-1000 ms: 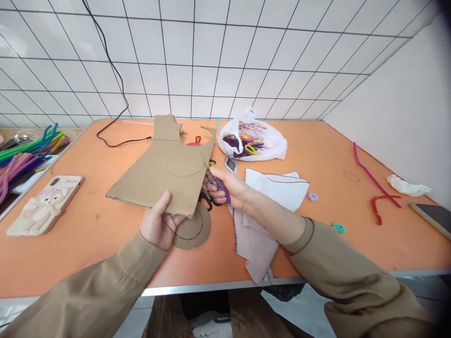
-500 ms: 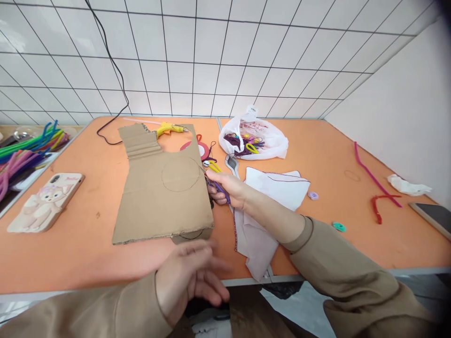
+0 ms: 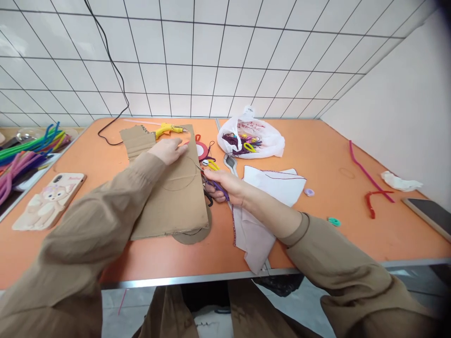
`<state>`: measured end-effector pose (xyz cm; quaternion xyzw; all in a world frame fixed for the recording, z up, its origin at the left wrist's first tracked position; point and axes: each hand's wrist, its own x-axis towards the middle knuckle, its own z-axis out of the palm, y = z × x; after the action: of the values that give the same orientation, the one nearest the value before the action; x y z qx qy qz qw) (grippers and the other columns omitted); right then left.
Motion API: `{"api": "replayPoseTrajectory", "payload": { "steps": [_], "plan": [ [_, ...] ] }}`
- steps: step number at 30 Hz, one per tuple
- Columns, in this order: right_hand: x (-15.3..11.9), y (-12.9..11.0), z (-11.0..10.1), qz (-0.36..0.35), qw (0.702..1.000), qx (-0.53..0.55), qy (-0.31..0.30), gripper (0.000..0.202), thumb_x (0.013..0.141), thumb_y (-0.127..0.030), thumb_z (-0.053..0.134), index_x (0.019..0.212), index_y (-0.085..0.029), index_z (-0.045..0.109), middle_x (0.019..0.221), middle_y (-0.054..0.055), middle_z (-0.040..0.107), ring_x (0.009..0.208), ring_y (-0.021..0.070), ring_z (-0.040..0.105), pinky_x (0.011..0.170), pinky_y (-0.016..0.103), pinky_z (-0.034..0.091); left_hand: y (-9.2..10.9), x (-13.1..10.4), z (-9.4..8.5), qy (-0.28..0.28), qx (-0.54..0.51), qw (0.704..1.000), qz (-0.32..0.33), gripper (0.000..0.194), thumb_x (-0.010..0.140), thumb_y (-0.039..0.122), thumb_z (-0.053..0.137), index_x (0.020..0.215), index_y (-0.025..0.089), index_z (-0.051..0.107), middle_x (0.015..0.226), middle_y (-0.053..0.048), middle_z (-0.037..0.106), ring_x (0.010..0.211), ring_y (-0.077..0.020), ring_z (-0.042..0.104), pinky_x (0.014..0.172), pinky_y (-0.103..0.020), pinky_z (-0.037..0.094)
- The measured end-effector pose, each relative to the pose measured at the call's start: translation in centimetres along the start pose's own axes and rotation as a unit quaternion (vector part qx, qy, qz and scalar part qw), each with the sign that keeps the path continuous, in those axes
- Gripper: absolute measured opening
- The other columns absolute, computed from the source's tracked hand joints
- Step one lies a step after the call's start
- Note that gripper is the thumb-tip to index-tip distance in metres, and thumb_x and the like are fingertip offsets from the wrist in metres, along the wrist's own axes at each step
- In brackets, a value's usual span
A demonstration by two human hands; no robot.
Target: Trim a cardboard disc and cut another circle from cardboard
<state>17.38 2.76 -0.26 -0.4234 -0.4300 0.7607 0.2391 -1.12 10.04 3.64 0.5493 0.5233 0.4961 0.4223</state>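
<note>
A brown cardboard sheet (image 3: pixel 169 211) lies on the table, with a pencil-like circle outline on it and a curved cutout at its upper edge. My left hand (image 3: pixel 169 150) rests on its upper part, fingers stretched out and holding nothing. At the sheet's right edge, my right hand (image 3: pixel 223 185) is closed around scissors (image 3: pixel 221 188) with purple handles. Their blade tips touch or overlap the cardboard near the drawn circle. A rounded cardboard piece (image 3: pixel 192 237) sticks out from under the sheet's near edge. White cloth (image 3: pixel 273 185) with dark red edging lies beneath my right forearm.
Behind the cardboard is a yellow glue gun (image 3: pixel 171 129). A white plastic bag (image 3: pixel 269 141) with yarn stands at the back. A phone in a cartoon case (image 3: pixel 49 202) lies left, another phone (image 3: pixel 428 213) right. Pipe cleaners (image 3: pixel 21 164) are piled at far left.
My left hand has moved from the table's front edge up onto the cardboard's upper part. My right hand with the scissors stays at about the same place beside the sheet.
</note>
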Motion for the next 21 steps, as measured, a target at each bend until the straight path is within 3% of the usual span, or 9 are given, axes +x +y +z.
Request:
{"api": "replayPoseTrajectory", "payload": {
  "steps": [2,4,6,8,10,13,16,21],
  "plan": [
    [-0.1,-0.1,0.1,-0.010,1.000,-0.010,-0.009,0.038,0.086,-0.052,0.053,0.069,-0.020,0.041,0.048,-0.009,0.040,0.032,0.0031,0.023,0.033,0.015,0.015,-1.0,0.5,0.3,-0.029,0.109,0.994,0.001,0.029,0.067,0.014,0.070,0.046,0.019,0.051,0.068,-0.007,0.060,0.113,-0.0326,0.055,0.104,-0.036,0.035],
    [-0.1,-0.3,0.1,-0.023,0.999,-0.043,0.002,0.037,0.087,-0.053,0.051,0.072,-0.019,0.044,0.050,-0.008,0.040,0.034,0.0037,0.022,0.034,0.016,0.015,-1.2,0.5,0.0,-0.076,0.260,0.963,0.015,0.031,0.075,0.028,0.064,0.049,0.019,0.052,0.061,-0.005,0.054,0.098,-0.0302,0.059,0.098,-0.037,0.037],
    [-0.1,-0.6,-0.3,-0.065,0.987,-0.130,0.064,0.035,0.089,-0.051,0.046,0.076,-0.019,0.050,0.053,-0.006,0.043,0.036,0.0055,0.028,0.036,0.018,0.021,-0.9,0.5,-0.7,-0.117,0.376,0.919,0.034,0.035,0.081,0.040,0.056,0.052,0.019,0.053,0.058,-0.003,0.050,0.081,-0.0264,0.059,0.085,-0.035,0.042],
    [0.0,-1.0,-1.1,-0.143,0.937,-0.268,0.170,0.029,0.090,-0.044,0.047,0.085,-0.017,0.056,0.063,-0.001,0.054,0.047,0.0103,0.045,0.045,0.022,0.035,-0.5,0.4,-1.5,-0.141,0.446,0.882,0.052,0.040,0.085,0.047,0.048,0.058,0.019,0.054,0.060,-0.003,0.052,0.071,-0.0222,0.056,0.072,-0.033,0.041],
    [0.1,-1.3,-2.3,-0.220,0.847,-0.408,0.260,0.024,0.088,-0.031,0.052,0.106,-0.016,0.058,0.090,0.007,0.065,0.078,0.0187,0.061,0.069,0.030,0.047,-0.2,0.4,-2.1,-0.149,0.472,0.867,0.055,0.042,0.086,0.050,0.042,0.063,0.018,0.056,0.063,-0.003,0.054,0.068,-0.0196,0.054,0.064,-0.031,0.038],
    [0.6,-1.5,-4.4,-0.226,0.760,-0.529,0.302,0.041,0.089,-0.021,0.048,0.128,-0.013,0.048,0.120,0.016,0.062,0.108,0.0270,0.058,0.089,0.038,0.045,0.0,0.5,-2.3,-0.157,0.482,0.861,0.051,0.043,0.087,0.051,0.040,0.065,0.018,0.057,0.065,-0.003,0.055,0.067,-0.0180,0.053,0.062,-0.030,0.037],
    [1.4,-1.0,-5.8,-0.190,0.683,-0.627,0.323,0.038,0.091,-0.026,0.047,0.124,-0.008,0.052,0.113,0.019,0.062,0.104,0.0294,0.058,0.087,0.039,0.045,-0.3,0.6,-2.2,-0.163,0.504,0.846,0.057,0.044,0.086,0.053,0.040,0.064,0.018,0.056,0.064,-0.003,0.056,0.067,-0.0185,0.054,0.061,-0.030,0.037],
    [1.4,-0.6,-5.4,-0.182,0.647,-0.667,0.323,0.031,0.092,-0.024,0.047,0.115,-0.007,0.059,0.109,0.021,0.060,0.101,0.0305,0.055,0.086,0.040,0.043,-1.0,0.6,-1.5,-0.175,0.551,0.813,0.071,0.044,0.086,0.053,0.041,0.067,0.018,0.060,0.067,-0.005,0.059,0.068,-0.0205,0.055,0.059,-0.031,0.037]
  ]
}}
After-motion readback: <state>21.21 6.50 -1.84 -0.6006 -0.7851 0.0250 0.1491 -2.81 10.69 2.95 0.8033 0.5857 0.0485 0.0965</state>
